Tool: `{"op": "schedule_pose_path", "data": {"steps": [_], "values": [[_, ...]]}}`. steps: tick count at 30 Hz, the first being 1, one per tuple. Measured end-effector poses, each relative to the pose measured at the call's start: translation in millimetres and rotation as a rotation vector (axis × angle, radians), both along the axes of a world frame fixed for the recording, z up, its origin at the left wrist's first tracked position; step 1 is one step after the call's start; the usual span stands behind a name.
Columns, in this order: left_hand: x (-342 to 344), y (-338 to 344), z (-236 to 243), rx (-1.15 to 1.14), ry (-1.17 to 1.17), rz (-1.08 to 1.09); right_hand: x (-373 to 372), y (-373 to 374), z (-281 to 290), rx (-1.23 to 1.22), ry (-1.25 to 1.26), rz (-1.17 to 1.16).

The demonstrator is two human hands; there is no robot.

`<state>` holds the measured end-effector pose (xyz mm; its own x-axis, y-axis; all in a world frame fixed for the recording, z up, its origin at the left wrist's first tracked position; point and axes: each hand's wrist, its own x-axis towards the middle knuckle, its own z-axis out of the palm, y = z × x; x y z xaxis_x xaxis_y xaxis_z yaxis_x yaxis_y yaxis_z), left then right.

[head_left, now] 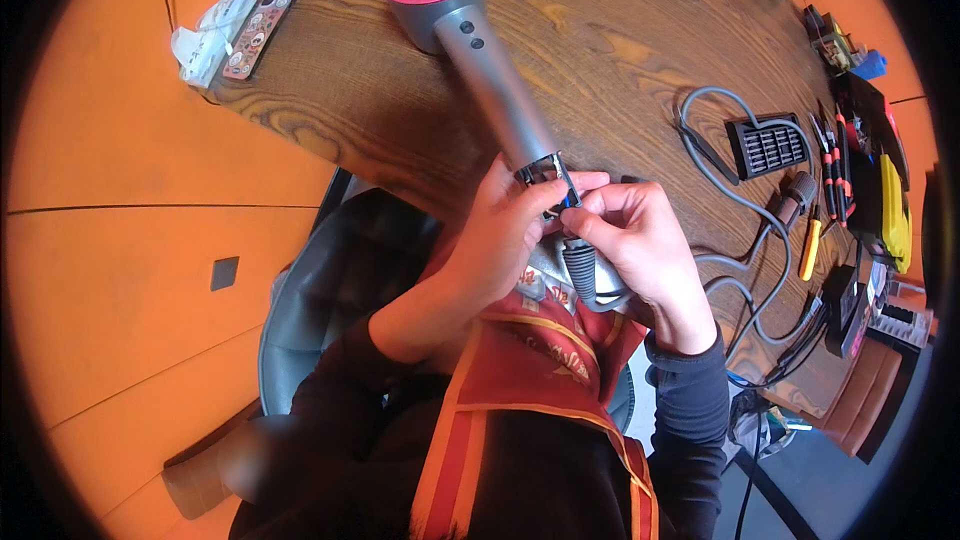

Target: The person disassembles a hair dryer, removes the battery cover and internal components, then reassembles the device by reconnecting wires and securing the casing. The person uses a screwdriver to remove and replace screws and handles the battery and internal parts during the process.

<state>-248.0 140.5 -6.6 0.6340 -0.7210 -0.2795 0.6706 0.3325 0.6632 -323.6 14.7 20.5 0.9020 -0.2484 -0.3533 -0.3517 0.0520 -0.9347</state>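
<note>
A grey hair dryer [492, 85] with a pink ring head lies across the table, its handle pointing toward me. The handle's lower end is uncovered, and dark inner parts and wires show there. My left hand [510, 225] is closed around this opened end, thumb and fingers on either side. Beside it, my right hand [630, 235] pinches the blue-tinted wiring where the cord enters. A black ribbed cord sleeve [579, 267] hangs just below the right fingers. The fingertips hide the exact spot being gripped.
On the right lie a looped grey cord [690, 130], a bit set [770, 147], a yellow-handled screwdriver [810, 250], red-and-black pliers [840, 180] and a brown cylindrical part [797, 192]. A patterned phone case [260, 35] and a white charger cable [215, 30] lie far left.
</note>
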Motion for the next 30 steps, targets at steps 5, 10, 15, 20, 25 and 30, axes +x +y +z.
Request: {"op": "schedule_pose_path", "data": {"steps": [5,10,15,20,25,30], "values": [[4.3,0.9,-5.1,-0.124,0.024,-0.015,-0.6,1.7,-1.8,0.149,-0.088,-0.064],[2.0,-4.7,-4.8,-0.017,-0.14,0.003,-0.5,-2.1,2.1,0.163,0.083,-0.103],[0.8,-6.1,-4.4,0.011,-0.2,-0.013,-1.0,1.6,-0.7,0.045,-0.001,-0.086],[2.2,-7.7,-3.4,-0.06,-0.22,-0.013,-3.2,0.2,4.3,-0.072,0.015,-0.026],[3.4,-3.5,0.4,0.02,-0.132,-0.028,-0.2,-3.0,7.8,0.265,0.003,0.013],[15.8,-4.3,-1.0,-0.063,-0.121,-0.166,-2.7,8.1,1.6,0.335,-0.092,-0.061]]}}
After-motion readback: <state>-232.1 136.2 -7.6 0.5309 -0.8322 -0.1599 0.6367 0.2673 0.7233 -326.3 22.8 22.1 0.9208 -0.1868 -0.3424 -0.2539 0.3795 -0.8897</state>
